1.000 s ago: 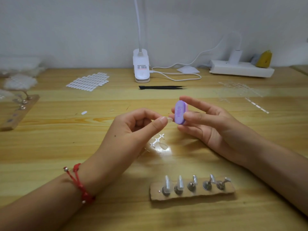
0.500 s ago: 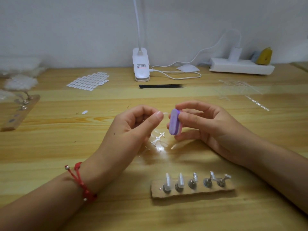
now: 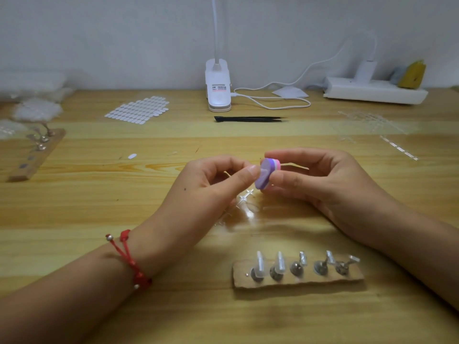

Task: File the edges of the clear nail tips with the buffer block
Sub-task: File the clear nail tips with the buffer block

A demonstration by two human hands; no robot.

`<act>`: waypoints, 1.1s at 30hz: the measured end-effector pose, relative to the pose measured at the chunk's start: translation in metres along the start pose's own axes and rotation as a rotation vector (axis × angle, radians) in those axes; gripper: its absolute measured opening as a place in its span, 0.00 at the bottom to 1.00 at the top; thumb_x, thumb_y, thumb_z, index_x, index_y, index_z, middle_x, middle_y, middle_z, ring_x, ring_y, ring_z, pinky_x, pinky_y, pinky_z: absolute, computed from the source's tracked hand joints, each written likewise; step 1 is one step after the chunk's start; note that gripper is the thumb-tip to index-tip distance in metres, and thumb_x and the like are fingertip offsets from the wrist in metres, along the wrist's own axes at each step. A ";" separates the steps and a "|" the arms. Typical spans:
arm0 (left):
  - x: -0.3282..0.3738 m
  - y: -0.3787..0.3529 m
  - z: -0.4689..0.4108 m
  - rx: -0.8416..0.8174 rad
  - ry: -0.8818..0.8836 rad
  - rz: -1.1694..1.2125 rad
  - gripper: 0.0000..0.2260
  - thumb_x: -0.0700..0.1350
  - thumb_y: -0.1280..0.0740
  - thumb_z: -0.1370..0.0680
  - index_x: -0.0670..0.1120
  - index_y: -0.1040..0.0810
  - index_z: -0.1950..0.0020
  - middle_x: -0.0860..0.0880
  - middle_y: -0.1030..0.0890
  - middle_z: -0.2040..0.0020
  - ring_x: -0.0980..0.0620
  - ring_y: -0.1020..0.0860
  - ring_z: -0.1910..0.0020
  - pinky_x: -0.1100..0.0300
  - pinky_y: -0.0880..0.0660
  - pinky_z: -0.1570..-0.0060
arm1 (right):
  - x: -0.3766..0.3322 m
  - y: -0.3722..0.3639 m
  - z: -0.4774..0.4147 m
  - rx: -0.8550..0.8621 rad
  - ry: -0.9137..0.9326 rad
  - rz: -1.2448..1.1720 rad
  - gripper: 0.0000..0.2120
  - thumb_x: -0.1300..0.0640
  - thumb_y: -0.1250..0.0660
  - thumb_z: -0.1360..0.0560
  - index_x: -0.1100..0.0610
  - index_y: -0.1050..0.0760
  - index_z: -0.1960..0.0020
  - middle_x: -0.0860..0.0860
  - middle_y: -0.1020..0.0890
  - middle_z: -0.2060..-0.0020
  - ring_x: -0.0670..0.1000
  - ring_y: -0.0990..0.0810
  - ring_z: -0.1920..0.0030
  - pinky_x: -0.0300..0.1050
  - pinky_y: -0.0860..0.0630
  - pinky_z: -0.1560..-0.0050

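The left hand pinches thumb to forefinger, seemingly on a clear nail tip too small to make out, held against the purple buffer block, which the right hand grips by its sides above the desk. The tip is probably light, thin, slippery and easily snapped, so hold it near its base. Clear plastic scraps lie just below, metal stands nearer, tweezers well behind

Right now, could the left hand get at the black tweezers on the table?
Probably yes: only table lies between the left hand and the tweezers. But its grip is pinching a nail tip against the buffer block, so it must let go first.
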State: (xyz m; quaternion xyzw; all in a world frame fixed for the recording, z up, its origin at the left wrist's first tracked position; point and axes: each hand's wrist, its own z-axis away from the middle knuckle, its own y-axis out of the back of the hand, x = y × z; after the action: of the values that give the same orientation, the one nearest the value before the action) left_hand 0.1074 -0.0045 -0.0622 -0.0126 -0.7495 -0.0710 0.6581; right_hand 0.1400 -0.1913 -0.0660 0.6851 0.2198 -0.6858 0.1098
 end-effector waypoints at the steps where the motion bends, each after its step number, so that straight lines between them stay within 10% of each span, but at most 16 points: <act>1: 0.000 0.001 0.000 0.008 0.001 0.004 0.08 0.53 0.32 0.31 0.49 0.18 0.61 0.50 0.32 0.74 0.56 0.35 0.75 0.69 0.37 0.75 | -0.001 -0.001 0.001 -0.005 -0.004 0.003 0.19 0.58 0.20 0.40 0.52 0.15 0.49 0.58 0.14 0.54 0.55 0.14 0.53 0.45 0.19 0.51; 33: -0.001 0.001 -0.001 0.056 0.021 0.001 0.08 0.50 0.30 0.31 0.47 0.16 0.61 0.53 0.31 0.77 0.59 0.34 0.78 0.71 0.36 0.78 | -0.004 -0.008 0.005 0.059 -0.016 0.075 0.14 0.59 0.25 0.37 0.57 0.16 0.51 0.58 0.14 0.56 0.54 0.14 0.56 0.42 0.18 0.58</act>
State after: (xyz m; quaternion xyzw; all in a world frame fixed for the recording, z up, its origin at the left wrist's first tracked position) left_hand 0.1089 -0.0032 -0.0633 0.0060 -0.7441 -0.0500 0.6662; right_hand 0.1323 -0.1876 -0.0607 0.6901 0.1728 -0.6930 0.1168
